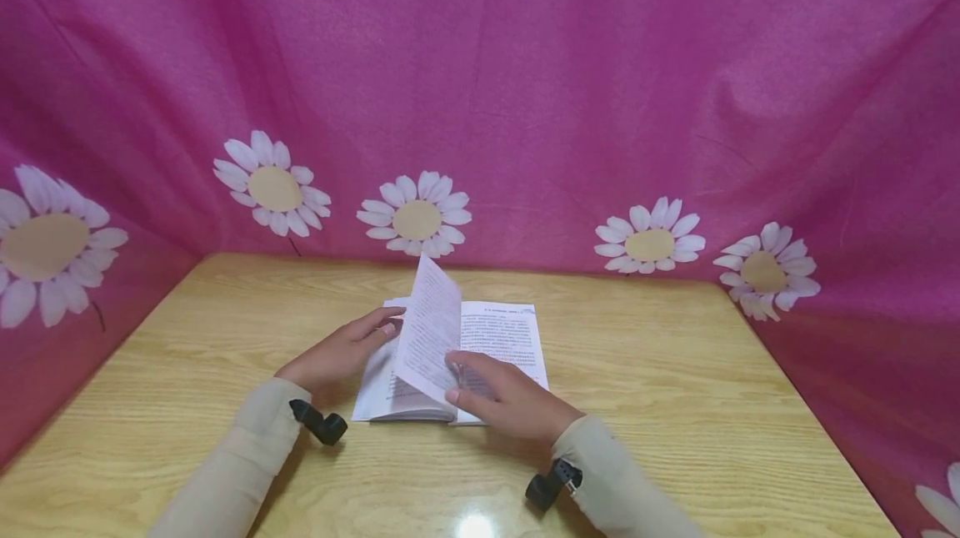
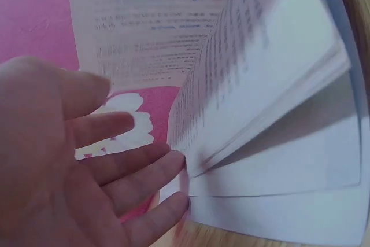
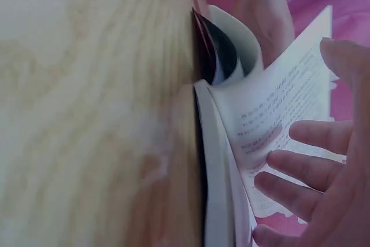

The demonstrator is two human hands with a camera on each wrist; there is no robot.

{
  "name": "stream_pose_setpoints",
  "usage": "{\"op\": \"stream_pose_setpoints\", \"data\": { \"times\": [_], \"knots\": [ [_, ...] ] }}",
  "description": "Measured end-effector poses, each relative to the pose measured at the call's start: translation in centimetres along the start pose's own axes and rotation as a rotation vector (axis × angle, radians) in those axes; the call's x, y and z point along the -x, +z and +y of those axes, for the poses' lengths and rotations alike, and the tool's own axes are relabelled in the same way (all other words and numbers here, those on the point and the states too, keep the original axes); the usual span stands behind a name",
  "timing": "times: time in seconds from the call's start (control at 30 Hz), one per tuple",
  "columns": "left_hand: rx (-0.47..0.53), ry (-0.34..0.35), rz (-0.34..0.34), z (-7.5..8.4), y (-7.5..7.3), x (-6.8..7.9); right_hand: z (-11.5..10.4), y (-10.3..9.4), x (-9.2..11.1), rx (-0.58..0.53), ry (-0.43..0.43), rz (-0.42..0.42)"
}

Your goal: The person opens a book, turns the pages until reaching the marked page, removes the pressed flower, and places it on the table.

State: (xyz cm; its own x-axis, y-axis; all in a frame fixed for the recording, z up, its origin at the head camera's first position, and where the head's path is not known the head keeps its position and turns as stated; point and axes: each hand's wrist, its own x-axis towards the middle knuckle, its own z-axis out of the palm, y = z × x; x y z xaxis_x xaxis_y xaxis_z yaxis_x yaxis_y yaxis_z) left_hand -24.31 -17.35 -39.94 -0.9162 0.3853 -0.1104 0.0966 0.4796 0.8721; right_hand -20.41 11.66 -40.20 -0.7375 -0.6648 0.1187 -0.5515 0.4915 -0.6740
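Note:
An open book with printed text lies on the table, one leaf standing up and leaning to the left. My left hand is at the book's left edge. In the left wrist view its fingers are loosely extended, with the fingertips right at the page edges and the thumb apart from them. Over the right-hand page is my right hand, its thumb and forefinger beside the raised leaf. The right wrist view shows its fingers spread in front of the printed page, not closed on it.
The wooden table extends around the book on all sides. A pink curtain with large white flowers hangs behind it and at both sides. Small black cameras are strapped to both wrists, over beige sleeves.

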Motion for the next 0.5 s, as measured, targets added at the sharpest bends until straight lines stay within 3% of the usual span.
{"op": "stream_pose_setpoints", "data": {
  "times": [0.2, 0.3, 0.5],
  "knots": [
    [0.064, 0.03, 0.043, -0.07, -0.41, -0.23, -0.09, 0.63, 0.11, 0.065, -0.014, -0.059],
    [0.089, 0.011, 0.082, -0.01, -0.5, -0.36, -0.25, 0.83, 0.13, 0.113, -0.023, -0.082],
    [0.014, -0.016, 0.174, 0.36, -0.68, -0.35, -0.52, 0.98, 0.15, 0.176, -0.033, -0.106]
  ]
}}
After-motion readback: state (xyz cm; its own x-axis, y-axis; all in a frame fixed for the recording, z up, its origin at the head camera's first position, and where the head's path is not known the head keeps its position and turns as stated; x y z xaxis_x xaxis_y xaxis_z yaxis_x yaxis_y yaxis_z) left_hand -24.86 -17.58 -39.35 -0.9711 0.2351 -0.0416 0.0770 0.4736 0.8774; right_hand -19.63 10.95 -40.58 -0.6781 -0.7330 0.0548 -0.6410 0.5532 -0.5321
